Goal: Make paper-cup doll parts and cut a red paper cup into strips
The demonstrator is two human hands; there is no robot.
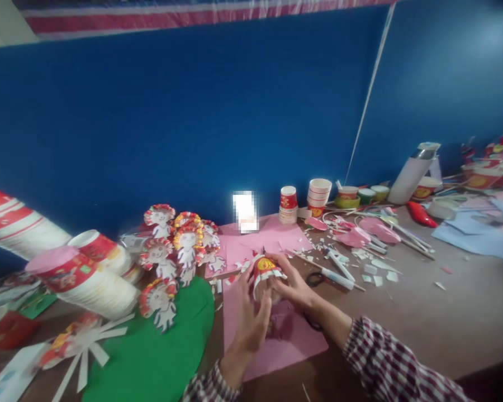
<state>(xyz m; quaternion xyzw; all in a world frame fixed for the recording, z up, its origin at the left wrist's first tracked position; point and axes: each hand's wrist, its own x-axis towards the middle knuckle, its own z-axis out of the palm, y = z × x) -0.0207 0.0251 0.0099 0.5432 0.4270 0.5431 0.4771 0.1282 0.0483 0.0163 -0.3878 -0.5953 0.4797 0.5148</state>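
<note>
Between my two hands is a red and yellow paper cup with a ragged white cut edge, held above a pink paper sheet. My left hand is closed on the cup's left side, its thumb near the lower part. From the right, my right hand grips the cup with its fingers at the cut edge. Dark-handled scissors lie beside my right hand, partly hidden by the wrist.
Paper figures with red and yellow frills lie left, near a green paper piece and stacked paper cups. Glue sticks, paper scraps, a red pouch-like item and a white bottle are at right. A blue partition stands behind.
</note>
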